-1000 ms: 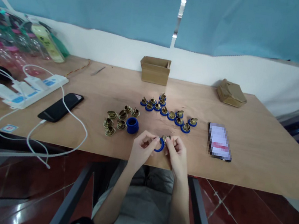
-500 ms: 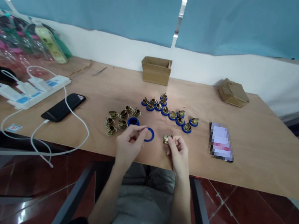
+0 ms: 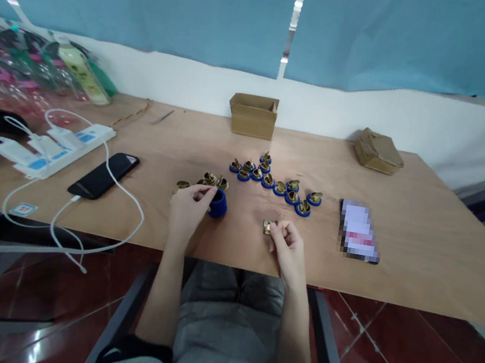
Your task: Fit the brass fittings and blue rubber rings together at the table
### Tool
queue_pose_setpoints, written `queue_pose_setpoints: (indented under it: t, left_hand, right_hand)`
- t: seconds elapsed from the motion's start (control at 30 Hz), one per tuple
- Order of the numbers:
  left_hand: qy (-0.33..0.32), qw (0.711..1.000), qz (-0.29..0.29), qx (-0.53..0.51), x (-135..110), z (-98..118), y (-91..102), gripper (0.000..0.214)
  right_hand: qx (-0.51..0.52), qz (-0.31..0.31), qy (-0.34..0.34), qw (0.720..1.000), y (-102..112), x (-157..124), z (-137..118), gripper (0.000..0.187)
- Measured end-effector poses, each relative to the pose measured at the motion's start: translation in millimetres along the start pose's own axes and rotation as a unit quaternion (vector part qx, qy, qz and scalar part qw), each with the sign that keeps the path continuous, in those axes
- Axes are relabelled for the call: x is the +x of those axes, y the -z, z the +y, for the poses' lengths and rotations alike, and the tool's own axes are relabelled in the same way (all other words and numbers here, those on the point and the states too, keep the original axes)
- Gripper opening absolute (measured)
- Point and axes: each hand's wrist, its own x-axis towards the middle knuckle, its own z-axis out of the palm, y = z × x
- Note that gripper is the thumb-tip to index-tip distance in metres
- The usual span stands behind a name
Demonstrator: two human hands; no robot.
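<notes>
My left hand (image 3: 190, 207) is closed in a pinch at the left rim of a short stack of blue rings (image 3: 219, 207). The fingers hide part of the rim. Thumb and fingertips of my right hand (image 3: 290, 243) grip a small brass-coloured metal clip (image 3: 267, 228) just above the table. Behind my left hand are brass clip pieces with pale rims (image 3: 210, 178), partly covered by the hand. Farther back, several brass clip pieces seated in blue rings (image 3: 268, 179) lie in a loose group.
A black phone (image 3: 104, 175) with a white cable and a power strip (image 3: 71, 145) lie at left. Another phone (image 3: 360, 231) is at right. An open cardboard box (image 3: 252, 123) and a brown packet (image 3: 378, 151) stand at the back. Plastic bottles (image 3: 34, 69) fill the far left.
My left hand has moved left, from beside a single blue ring to the blue stack. That ring no longer shows on the bare table. My right hand stays nearly still with the clip.
</notes>
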Motion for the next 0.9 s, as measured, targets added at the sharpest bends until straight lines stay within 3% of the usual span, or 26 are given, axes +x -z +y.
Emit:
queue_pose_setpoints:
  t: [0.1, 0.23, 0.27, 0.3, 0.4, 0.5, 0.67, 0.9]
  left_hand:
    - [0.001, 1.000, 0.031, 0.006, -6, 8, 3.9, 0.038]
    - [-0.041, 0.985, 0.161, -0.047, -35, 26, 4.9, 0.035]
    - [-0.039, 0.984, 0.160, -0.066, -45, 29, 2.5, 0.034]
    - [-0.030, 0.989, 0.120, -0.087, -56, 31, -1.2, 0.033]
    - [-0.002, 0.986, -0.079, -0.149, -82, 33, -17.8, 0.033]
    - [0.000, 0.964, -0.188, -0.187, -92, 35, -34.6, 0.038]
    - [-0.020, 0.953, -0.232, -0.196, -89, 39, -46.2, 0.032]
    - [0.004, 0.933, -0.256, -0.254, -83, 25, -51.0, 0.031]
  right_hand:
    - [-0.002, -0.001, 0.000, 1.000, 0, 0, -1, 0.043]
    - [-0.017, 0.010, 0.018, 1.000, -2, -2, -4, 0.042]
    - [-0.028, 0.015, 0.030, 0.999, -3, -3, -4, 0.040]
    - [-0.041, 0.019, 0.044, 0.998, -3, -4, -4, 0.037]
    - [-0.078, 0.017, 0.083, 0.993, -5, -9, -5, 0.030]
    - [-0.132, -0.025, 0.103, 0.986, -4, -15, -6, 0.024]
    - [-0.235, -0.105, 0.093, 0.962, 1, -21, -12, 0.017]
    - [-0.235, -0.135, 0.070, 0.960, 7, -19, -11, 0.016]
